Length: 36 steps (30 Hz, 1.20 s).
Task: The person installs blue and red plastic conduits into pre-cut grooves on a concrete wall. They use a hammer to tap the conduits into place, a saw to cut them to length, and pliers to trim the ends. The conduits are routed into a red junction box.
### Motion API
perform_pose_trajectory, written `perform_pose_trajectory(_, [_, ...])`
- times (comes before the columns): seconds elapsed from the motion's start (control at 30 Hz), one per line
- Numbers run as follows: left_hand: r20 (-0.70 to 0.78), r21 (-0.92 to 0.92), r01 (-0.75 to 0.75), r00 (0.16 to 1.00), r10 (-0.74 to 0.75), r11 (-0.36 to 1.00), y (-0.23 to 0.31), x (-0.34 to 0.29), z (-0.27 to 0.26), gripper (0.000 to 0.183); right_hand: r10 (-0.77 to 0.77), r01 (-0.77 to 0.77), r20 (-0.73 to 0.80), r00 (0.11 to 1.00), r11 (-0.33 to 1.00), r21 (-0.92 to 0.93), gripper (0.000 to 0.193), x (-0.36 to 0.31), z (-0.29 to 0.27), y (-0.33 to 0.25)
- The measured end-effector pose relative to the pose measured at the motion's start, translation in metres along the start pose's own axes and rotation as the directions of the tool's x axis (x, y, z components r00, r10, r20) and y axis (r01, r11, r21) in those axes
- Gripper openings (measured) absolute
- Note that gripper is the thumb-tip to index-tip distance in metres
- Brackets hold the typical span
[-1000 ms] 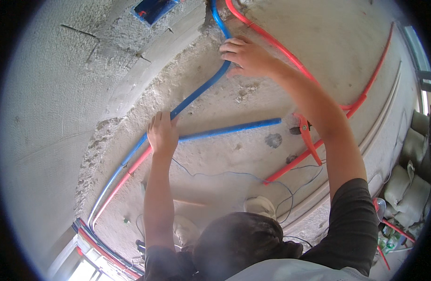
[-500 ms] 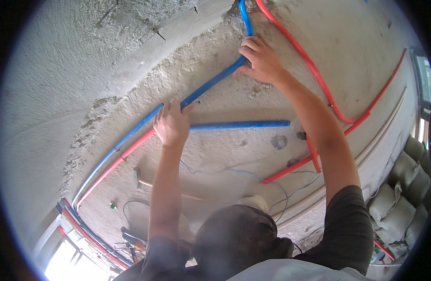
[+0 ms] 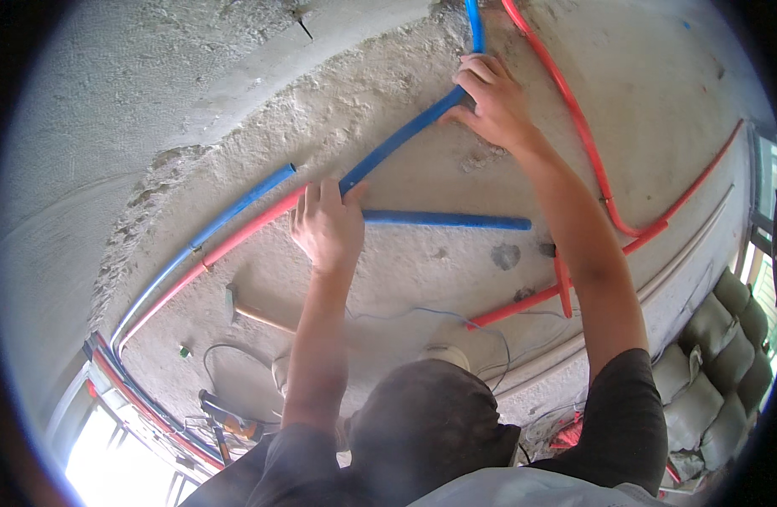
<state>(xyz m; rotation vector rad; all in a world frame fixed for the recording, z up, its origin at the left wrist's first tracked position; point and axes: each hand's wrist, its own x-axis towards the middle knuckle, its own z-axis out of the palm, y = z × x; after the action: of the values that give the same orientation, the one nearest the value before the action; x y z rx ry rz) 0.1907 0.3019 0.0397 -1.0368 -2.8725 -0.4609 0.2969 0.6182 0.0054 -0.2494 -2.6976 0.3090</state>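
A bent blue pipe (image 3: 401, 144) runs slantwise up the rough wall between my hands. My right hand (image 3: 496, 100) is closed round its upper part near the bend, thumb underneath. My left hand (image 3: 329, 224) grips its lower end, fingers over the pipe, hiding the end itself. A straight blue pipe (image 3: 448, 220) reaches right from behind the left hand; whether the two are joined there is hidden. Left of that hand, another blue pipe (image 3: 245, 203) stops at a visible cut end, apart from it. A red pipe (image 3: 252, 226) passes just below and disappears behind my left hand.
A hammer (image 3: 258, 315) lies left of my left forearm, with a yellow-and-black tool (image 3: 228, 416) lower down. Red pipes (image 3: 587, 135) run along the right side. Thin cable (image 3: 456, 313) trails below my hands. Filled sacks (image 3: 709, 380) are stacked at the lower right.
The view has shifted slightly. My left hand has moved right and down, away from the cut end of the left blue pipe, opening a gap. Both hands keep hold of the bent pipe.
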Motion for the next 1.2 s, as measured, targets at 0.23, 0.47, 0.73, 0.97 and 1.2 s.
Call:
perform_pose_trajectory(0.23, [-0.048, -0.066, -0.279, 0.96, 0.276, 0.958, -0.052, 0.049, -0.007, 0.027, 0.22, -0.198, -0.103, 0.97, 0.961, 0.192, 0.067, 0.003, -0.008, -0.005])
perform_pose_trajectory(0.47, [-0.024, -0.046, -0.172, 0.985, 0.171, 0.984, -0.062, 0.047, -0.006, 0.027, 0.579, -0.577, -0.066, 0.813, 0.815, 0.04, 0.045, 0.053, 0.027, 0.024])
perform_pose_trajectory(0.73, [0.099, -0.004, -0.233, 0.968, 0.232, 0.972, -0.07, 0.051, -0.006, 0.031, 0.568, -0.59, -0.195, 0.799, 0.805, -0.071, 0.016, 0.076, 0.038, 0.051])
perform_pose_trajectory(0.97, [0.137, -0.063, -0.209, 0.967, 0.216, 0.976, -0.066, 0.053, -0.009, 0.03, 0.672, -0.675, -0.068, 0.738, 0.731, -0.104, 0.018, 0.11, 0.02, 0.051])
perform_pose_trajectory(1.2, [0.18, 0.012, -0.27, 0.948, 0.264, 0.963, -0.063, 0.052, -0.011, 0.027, 0.775, -0.778, 0.188, 0.604, 0.624, -0.072, 0.027, 0.107, 0.007, 0.06])
